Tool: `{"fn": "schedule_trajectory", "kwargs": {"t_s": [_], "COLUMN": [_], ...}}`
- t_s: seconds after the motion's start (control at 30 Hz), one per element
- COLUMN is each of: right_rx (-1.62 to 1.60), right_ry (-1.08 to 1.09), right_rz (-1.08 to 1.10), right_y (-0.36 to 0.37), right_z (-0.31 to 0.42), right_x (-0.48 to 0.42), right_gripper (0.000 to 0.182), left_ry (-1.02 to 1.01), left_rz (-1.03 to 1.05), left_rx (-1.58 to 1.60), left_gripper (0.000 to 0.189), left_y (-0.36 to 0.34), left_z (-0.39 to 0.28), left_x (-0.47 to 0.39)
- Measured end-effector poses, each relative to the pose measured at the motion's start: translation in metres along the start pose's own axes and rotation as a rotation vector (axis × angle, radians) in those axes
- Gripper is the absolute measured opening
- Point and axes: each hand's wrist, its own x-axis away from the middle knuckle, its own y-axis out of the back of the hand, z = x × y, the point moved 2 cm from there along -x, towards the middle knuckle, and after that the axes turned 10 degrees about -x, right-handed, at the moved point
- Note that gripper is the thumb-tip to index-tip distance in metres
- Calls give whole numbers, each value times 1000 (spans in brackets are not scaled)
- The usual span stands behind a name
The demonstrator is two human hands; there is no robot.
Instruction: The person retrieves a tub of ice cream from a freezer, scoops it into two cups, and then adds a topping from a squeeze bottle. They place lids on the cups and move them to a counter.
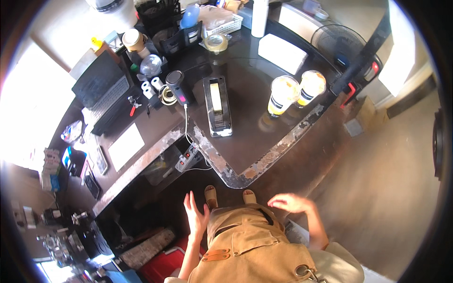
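My left hand is raised beside the tan apron, its fingers apart and nothing in it. On the other side of the apron, my right hand hangs empty with loosely bent fingers. Both are short of the dark counter, whose worn corner points towards me. Two lidded clear plastic cups, a nearer cup and a farther cup, stand side by side on the right; each bears a label. A tape dispenser with a pale roll lies left of them. Beside it stands a dark handheld scanner on a white cable.
A laptop, keys and a white sheet lie along the left counter. Behind are a white box and tape rolls. A power strip sits below the counter edge. A fan stands at right.
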Motion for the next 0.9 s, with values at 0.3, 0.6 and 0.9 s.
{"fn": "schedule_trajectory", "kwargs": {"t_s": [0.3,0.6,0.9], "right_rx": [-378,-428,-518], "right_ry": [572,447,594], "right_rz": [-1056,-1244,-1395], "right_y": [24,32,-61], "right_z": [159,199,180], "right_x": [-194,-235,-182], "right_gripper": [34,34,32], "left_ry": [-534,-586,-590], "left_rz": [-39,-114,-113], "left_rx": [405,505,502], "left_gripper": [55,39,38], "left_y": [27,1,4], "left_z": [-133,-111,-113], "left_x": [-261,-278,-274]}}
